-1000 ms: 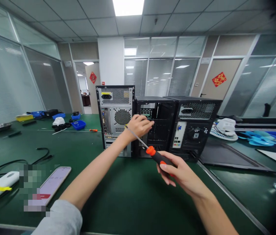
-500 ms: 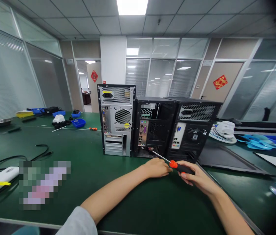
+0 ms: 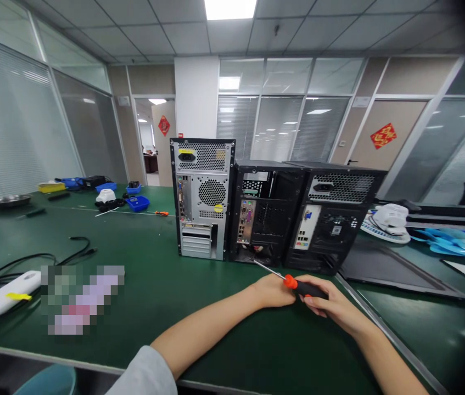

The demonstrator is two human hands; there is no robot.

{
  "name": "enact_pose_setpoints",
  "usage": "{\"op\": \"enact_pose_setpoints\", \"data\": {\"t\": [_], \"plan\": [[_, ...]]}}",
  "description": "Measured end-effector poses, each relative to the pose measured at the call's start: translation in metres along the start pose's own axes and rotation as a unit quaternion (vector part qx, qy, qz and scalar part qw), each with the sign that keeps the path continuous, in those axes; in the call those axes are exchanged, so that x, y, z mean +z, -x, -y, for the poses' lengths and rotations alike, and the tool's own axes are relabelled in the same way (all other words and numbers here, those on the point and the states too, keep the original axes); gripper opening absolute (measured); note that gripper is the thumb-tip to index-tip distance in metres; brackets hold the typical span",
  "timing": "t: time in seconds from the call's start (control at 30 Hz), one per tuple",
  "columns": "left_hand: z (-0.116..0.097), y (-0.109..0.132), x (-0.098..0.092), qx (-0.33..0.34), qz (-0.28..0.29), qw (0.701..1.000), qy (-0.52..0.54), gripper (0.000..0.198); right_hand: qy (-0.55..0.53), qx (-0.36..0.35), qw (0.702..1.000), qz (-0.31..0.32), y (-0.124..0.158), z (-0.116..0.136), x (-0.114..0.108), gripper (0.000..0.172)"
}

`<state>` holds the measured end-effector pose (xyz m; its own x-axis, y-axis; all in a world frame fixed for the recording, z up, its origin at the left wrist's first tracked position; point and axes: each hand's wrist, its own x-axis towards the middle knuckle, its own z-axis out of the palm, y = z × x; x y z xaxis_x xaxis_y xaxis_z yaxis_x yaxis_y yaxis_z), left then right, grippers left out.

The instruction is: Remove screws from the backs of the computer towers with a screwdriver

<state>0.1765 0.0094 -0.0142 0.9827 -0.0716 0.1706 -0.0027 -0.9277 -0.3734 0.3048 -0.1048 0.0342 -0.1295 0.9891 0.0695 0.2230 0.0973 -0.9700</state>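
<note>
My right hand (image 3: 326, 300) is wrapped round the black and red handle of a screwdriver (image 3: 308, 288). Its metal shaft points up and left, with the tip in front of the lower part of the middle black computer case (image 3: 271, 219). Close beside it, my left hand (image 3: 275, 291) rests on the green table behind the shaft, its fingers mostly hidden. A silver-backed computer case (image 3: 203, 200) stands to the left and another black case (image 3: 331, 219) to the right, all with their rear panels facing me.
On the left lie a white power strip (image 3: 5, 299), black cables and a blurred-out item. Blue trays (image 3: 138, 203) and an orange screwdriver (image 3: 161, 213) are further back. At the right are a black panel (image 3: 401, 269) and light-blue items (image 3: 446, 241).
The view has shifted, so the cases appear further right. The screwdriver and both hands have drawn slightly back from the middle case.
</note>
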Motion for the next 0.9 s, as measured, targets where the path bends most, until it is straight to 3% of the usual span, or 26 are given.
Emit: {"op": "enact_pose_setpoints", "data": {"t": [0.2,0.37,0.47,0.67,0.9], "plan": [[-0.007,0.011,-0.020,-0.048,0.019,0.999,-0.002,0.022,0.008,0.003,1.000,-0.001,-0.001,0.000,0.005,0.047],[-0.001,0.026,-0.010,-0.124,-0.034,0.992,0.011,0.022,0.031,0.016,0.999,0.013,-0.002,-0.005,0.006,0.047],[0.008,0.034,-0.009,-0.216,-0.033,0.973,0.071,0.019,0.042,0.016,0.999,0.018,-0.002,-0.007,0.007,0.048],[0.027,0.063,-0.031,-0.324,-0.065,0.907,0.263,0.016,0.070,0.008,0.997,-0.010,-0.005,-0.003,0.012,0.047],[0.039,0.107,-0.068,-0.379,-0.170,0.781,0.467,0.014,0.185,-0.059,0.976,-0.099,-0.006,0.026,0.018,0.040]]}}
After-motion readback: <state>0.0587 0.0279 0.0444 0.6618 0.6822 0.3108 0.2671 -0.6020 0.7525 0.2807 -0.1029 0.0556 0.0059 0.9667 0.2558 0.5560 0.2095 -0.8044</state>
